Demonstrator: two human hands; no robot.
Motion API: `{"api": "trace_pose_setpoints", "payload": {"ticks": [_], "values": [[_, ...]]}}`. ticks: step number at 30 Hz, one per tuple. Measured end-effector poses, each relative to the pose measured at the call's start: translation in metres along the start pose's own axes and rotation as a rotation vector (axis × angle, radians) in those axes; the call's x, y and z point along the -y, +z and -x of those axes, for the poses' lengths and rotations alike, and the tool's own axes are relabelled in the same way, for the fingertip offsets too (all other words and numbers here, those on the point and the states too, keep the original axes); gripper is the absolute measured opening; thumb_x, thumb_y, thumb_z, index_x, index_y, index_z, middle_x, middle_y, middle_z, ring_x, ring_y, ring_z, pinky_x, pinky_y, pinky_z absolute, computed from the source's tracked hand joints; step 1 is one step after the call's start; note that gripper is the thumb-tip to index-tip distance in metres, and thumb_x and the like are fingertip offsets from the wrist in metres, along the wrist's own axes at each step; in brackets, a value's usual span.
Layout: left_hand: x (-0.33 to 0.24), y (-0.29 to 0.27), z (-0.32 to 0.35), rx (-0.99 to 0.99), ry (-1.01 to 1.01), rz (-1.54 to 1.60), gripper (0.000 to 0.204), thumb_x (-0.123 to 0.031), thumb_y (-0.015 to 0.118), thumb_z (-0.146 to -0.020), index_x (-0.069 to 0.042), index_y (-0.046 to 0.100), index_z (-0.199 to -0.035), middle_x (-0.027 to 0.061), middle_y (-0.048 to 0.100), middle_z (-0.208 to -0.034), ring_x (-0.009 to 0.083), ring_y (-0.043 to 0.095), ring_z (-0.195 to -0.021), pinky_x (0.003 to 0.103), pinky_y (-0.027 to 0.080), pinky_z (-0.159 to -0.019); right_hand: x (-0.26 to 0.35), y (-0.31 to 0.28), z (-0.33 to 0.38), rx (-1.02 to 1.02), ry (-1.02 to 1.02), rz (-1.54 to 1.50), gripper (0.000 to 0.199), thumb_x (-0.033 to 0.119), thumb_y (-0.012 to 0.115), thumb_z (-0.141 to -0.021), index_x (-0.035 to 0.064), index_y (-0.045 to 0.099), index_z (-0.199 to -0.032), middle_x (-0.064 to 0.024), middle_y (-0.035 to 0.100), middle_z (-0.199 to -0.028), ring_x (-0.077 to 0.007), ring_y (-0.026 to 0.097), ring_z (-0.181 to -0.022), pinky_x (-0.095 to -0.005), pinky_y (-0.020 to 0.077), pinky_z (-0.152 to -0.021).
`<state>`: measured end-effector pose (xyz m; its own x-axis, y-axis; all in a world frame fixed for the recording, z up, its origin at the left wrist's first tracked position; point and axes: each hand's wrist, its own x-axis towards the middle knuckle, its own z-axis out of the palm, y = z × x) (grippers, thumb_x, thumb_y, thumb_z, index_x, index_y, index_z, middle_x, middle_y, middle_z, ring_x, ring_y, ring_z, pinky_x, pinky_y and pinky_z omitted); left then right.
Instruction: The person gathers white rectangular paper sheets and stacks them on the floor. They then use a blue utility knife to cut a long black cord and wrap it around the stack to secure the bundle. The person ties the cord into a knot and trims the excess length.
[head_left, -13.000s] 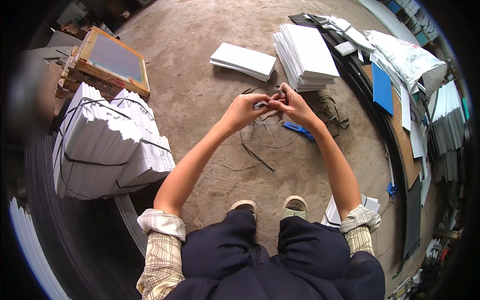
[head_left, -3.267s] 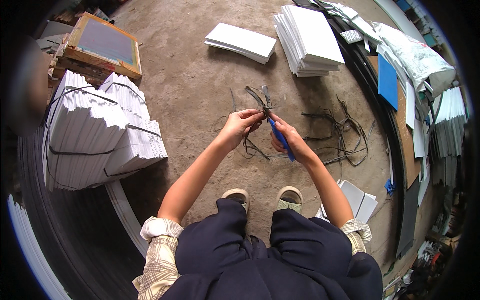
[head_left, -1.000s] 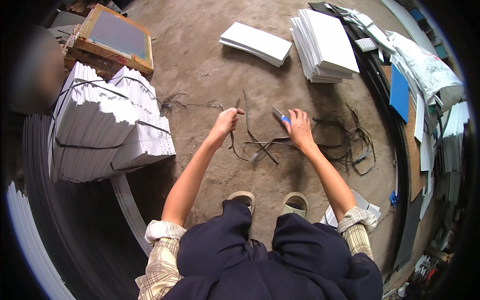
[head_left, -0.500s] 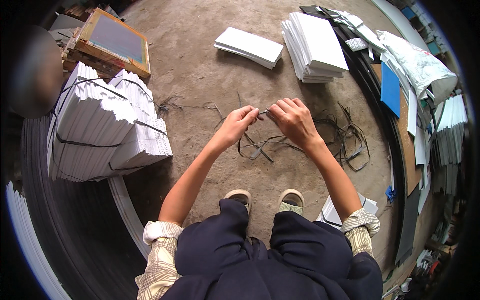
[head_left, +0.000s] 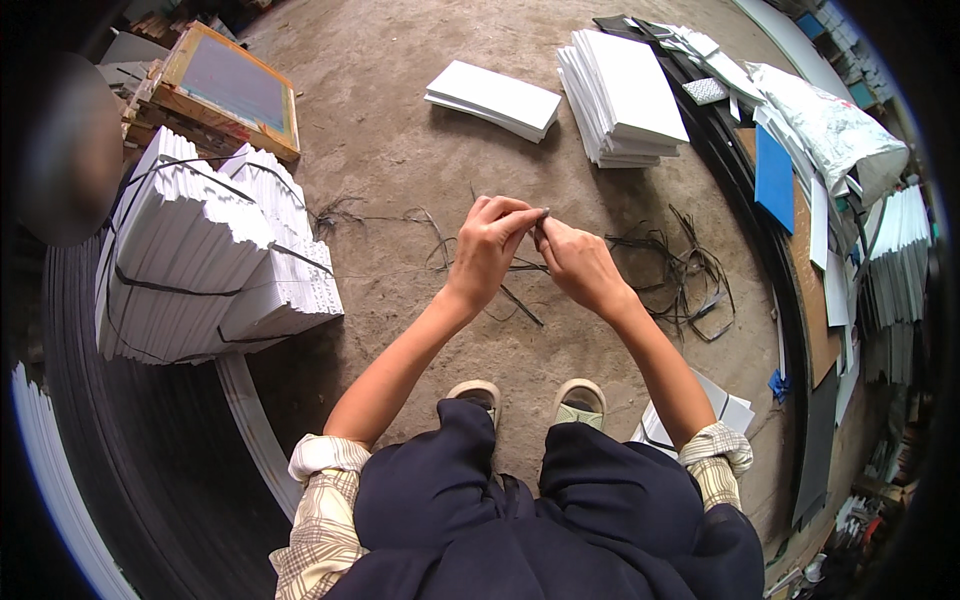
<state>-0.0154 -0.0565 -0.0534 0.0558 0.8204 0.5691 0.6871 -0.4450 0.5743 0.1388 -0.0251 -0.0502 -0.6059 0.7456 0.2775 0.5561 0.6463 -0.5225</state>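
Note:
My left hand [head_left: 486, 245] and my right hand [head_left: 583, 265] meet in front of me above the floor, fingertips pinched together and touching. Between them they grip a thin black strap [head_left: 521, 306], part of which shows below the hands. The exact spot where the fingers pinch it is mostly hidden. A loose tangle of similar black strapping [head_left: 690, 285] lies on the floor just beyond my right hand. Thinner frayed strands [head_left: 343, 212] are spread to the left of my left hand.
White sheet bundles [head_left: 190, 260] bound with black straps stand at left, below a wood-framed screen [head_left: 230, 85]. Ahead lie a low white stack [head_left: 490, 98] and a taller one [head_left: 625, 95]. At right are black strips, a blue board [head_left: 774, 180] and a white sack [head_left: 835, 130].
My hands have come closer together, and the short stretch of strap between them is now covered by fingers. The left hand has moved right; the right has turned slightly.

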Motion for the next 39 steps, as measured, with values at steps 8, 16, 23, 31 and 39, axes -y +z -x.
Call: {"api": "trace_pose_setpoints", "payload": {"ticks": [8, 16, 23, 31, 39], "values": [[0.005, 0.005, 0.005, 0.020, 0.125, -0.037, 0.019, -0.003, 0.064, -0.073, -0.004, 0.063, -0.092, 0.0070, 0.053, -0.084, 0.0187, 0.056, -0.076, 0.030, 0.050, -0.066, -0.008, -0.011, -0.001, 0.148, 0.230, -0.267, 0.021, 0.022, 0.045, -0.088, 0.0020, 0.051, -0.092, -0.0195, 0.057, -0.072, -0.0349, 0.058, -0.073, -0.0392, 0.0454, -0.063], [0.004, 0.015, 0.008, 0.199, -0.640, 0.863, 0.017, -0.011, 0.057, -0.085, 0.002, 0.062, -0.094, 0.0040, 0.062, -0.087, 0.0090, 0.058, -0.078, 0.022, 0.047, -0.071, 0.003, -0.006, 0.002, -0.246, 0.197, -0.754, 0.020, 0.002, 0.056, -0.082, 0.0007, 0.052, -0.102, -0.0102, 0.062, -0.091, -0.0177, 0.061, -0.088, -0.0280, 0.0502, -0.075], [0.001, 0.004, -0.001, 0.221, -0.769, 0.919, 0.016, -0.012, 0.061, -0.083, 0.000, 0.064, -0.092, 0.0059, 0.064, -0.086, 0.0087, 0.059, -0.078, 0.021, 0.048, -0.070, 0.009, -0.006, 0.007, -0.311, 0.307, -0.804, 0.020, -0.002, 0.056, -0.081, 0.0004, 0.053, -0.101, -0.0085, 0.063, -0.092, -0.0161, 0.062, -0.086, -0.0252, 0.0503, -0.075], [0.017, -0.006, -0.007, 0.573, -1.022, 1.364, 0.020, -0.022, 0.065, -0.080, -0.004, 0.059, -0.088, -0.0021, 0.053, -0.073, 0.0046, 0.047, -0.064, 0.019, 0.040, -0.058, 0.015, -0.012, 0.014, -0.449, -0.140, -0.335, 0.025, -0.009, 0.058, -0.073, 0.0037, 0.044, -0.089, -0.0101, 0.055, -0.088, -0.0234, 0.058, -0.095, -0.0341, 0.0490, -0.077], [0.015, -0.019, -0.023, 0.732, -0.920, 1.138, 0.020, -0.022, 0.068, -0.077, -0.004, 0.061, -0.081, -0.0016, 0.056, -0.071, 0.0065, 0.050, -0.063, 0.019, 0.041, -0.058, 0.003, -0.009, 0.009, -0.438, -0.457, -0.411, 0.029, -0.013, 0.055, -0.074, 0.0039, 0.037, -0.089, -0.0112, 0.056, -0.086, -0.0267, 0.058, -0.089, -0.0436, 0.0462, -0.085]]}}
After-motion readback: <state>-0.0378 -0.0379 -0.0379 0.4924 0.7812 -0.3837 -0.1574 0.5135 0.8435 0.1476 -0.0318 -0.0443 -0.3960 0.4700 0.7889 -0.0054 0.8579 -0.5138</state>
